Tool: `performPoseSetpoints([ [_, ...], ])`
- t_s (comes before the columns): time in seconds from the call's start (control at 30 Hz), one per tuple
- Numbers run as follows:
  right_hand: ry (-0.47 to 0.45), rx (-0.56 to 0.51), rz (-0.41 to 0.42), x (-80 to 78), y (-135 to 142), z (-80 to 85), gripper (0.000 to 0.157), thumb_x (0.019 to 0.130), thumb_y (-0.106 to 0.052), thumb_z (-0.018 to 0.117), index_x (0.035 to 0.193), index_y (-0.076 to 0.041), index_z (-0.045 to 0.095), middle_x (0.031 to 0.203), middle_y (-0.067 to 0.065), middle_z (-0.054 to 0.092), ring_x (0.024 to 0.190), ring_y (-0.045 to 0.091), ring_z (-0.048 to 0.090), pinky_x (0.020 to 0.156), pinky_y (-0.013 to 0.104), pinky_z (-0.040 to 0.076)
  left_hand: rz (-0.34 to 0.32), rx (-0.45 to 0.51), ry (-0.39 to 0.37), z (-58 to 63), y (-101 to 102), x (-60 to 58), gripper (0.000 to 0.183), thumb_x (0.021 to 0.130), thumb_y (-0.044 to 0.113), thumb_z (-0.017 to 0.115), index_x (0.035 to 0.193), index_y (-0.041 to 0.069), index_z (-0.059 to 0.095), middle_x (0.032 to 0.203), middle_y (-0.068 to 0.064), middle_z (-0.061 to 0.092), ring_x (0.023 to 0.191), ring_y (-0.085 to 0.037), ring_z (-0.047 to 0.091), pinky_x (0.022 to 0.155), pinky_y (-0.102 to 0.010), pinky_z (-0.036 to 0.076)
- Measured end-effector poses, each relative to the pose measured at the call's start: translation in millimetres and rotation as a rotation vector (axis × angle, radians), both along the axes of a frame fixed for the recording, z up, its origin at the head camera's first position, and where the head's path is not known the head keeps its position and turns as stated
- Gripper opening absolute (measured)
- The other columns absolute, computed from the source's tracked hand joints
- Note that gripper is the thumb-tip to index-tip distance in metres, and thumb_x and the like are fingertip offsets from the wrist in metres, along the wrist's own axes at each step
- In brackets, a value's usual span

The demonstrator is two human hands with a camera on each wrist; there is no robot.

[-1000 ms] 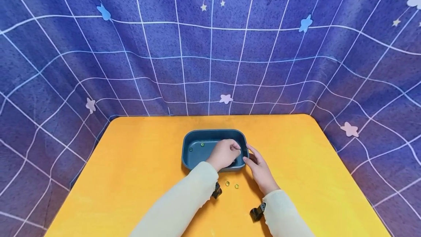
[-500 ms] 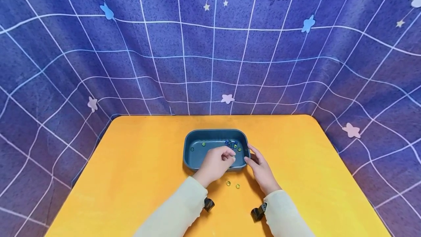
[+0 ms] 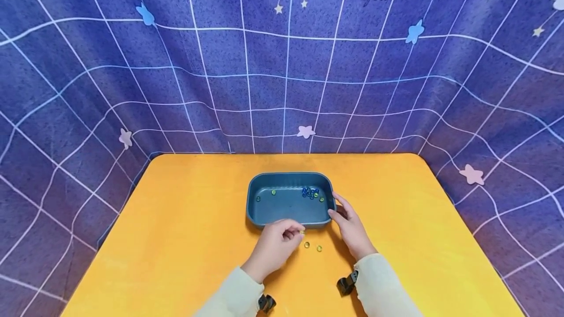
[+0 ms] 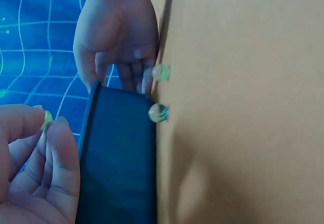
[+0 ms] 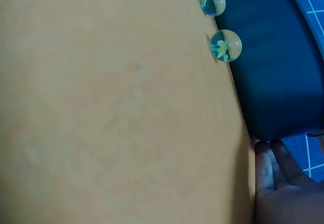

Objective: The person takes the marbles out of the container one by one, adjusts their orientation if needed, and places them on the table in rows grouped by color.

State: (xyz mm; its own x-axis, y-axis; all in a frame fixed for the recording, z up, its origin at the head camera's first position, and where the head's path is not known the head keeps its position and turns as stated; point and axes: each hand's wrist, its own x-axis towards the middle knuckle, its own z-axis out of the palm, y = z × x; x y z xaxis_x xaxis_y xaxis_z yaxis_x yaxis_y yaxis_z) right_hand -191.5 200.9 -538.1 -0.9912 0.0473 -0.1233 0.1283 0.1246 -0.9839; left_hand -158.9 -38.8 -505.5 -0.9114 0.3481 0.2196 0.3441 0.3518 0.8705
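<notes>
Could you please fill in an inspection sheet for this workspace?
Surface: yellow-orange table, with a dark tray on it.
Job's things: cluster of mostly blue marbles near the tray's right end; a few greenish ones elsewhere inside; two loose marbles on the table in front of it.
Clutter: nothing seen.
Hands: left hand pinches a yellow-green marble just in front of the tray; right hand touches the tray's right end.
Cables: nothing seen.
Surroundings: blue-purple cloth with a grid, stars and clouds, behind the table and at both sides.
</notes>
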Motion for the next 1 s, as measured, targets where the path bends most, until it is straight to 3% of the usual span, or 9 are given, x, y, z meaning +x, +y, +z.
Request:
performPoseSetpoints([
  [0.2,-0.008,-0.005,-0.002,-0.6,2,-0.1,0.054,0.106,-0.023,0.059,0.157,-0.027,0.042,0.148,0.019,0.05,0.137,0.035,0.045,0.115,0.055,0.032,0.014,0.046,-0.117,-11.3,0,6.7,0.009,0.097,0.014,0.074,0.104,0.009,0.077,0.089,0.008,0.067,0.079,-0.01,0.062,0.072,-0.025,0.054],
  [0.47,0.003,-0.012,0.009,0.1,1,2.4,0.055,0.106,-0.025,0.06,0.158,-0.026,0.041,0.15,0.019,0.049,0.138,0.035,0.044,0.117,0.057,0.03,-0.006,0.119,-0.242,-38.4,-3,-0.7,0.009,0.093,0.012,0.077,0.101,0.008,0.075,0.083,0.001,0.067,0.066,-0.014,0.063,0.065,-0.029,0.056],
  [0.57,-0.001,-0.019,0.011,-0.4,2,1.8,0.056,0.106,-0.025,0.061,0.158,-0.026,0.041,0.15,0.019,0.049,0.139,0.035,0.044,0.117,0.057,0.03,0.02,0.086,-0.246,-48.5,-5,-4.0,0.006,0.093,0.014,0.078,0.098,0.012,0.075,0.082,0.003,0.067,0.068,-0.013,0.062,0.066,-0.028,0.055],
  [0.7,-0.007,-0.029,0.004,-0.6,3,1.9,0.056,0.106,-0.026,0.061,0.158,-0.028,0.041,0.151,0.019,0.047,0.14,0.036,0.042,0.117,0.057,0.03,0.067,0.031,-0.229,-53.1,-4,-7.3,0.005,0.092,0.018,0.079,0.095,0.018,0.075,0.082,0.006,0.067,0.072,-0.012,0.06,0.069,-0.027,0.052],
  [1.0,-0.019,-0.022,0.008,-0.7,3,-0.3,0.055,0.106,-0.025,0.061,0.157,-0.029,0.042,0.152,0.019,0.047,0.141,0.036,0.042,0.117,0.058,0.029,0.12,-0.037,-0.201,-55.3,-1,-7.0,0.006,0.088,0.014,0.08,0.092,0.014,0.075,0.077,0.01,0.065,0.069,-0.009,0.06,0.066,-0.026,0.051],
])
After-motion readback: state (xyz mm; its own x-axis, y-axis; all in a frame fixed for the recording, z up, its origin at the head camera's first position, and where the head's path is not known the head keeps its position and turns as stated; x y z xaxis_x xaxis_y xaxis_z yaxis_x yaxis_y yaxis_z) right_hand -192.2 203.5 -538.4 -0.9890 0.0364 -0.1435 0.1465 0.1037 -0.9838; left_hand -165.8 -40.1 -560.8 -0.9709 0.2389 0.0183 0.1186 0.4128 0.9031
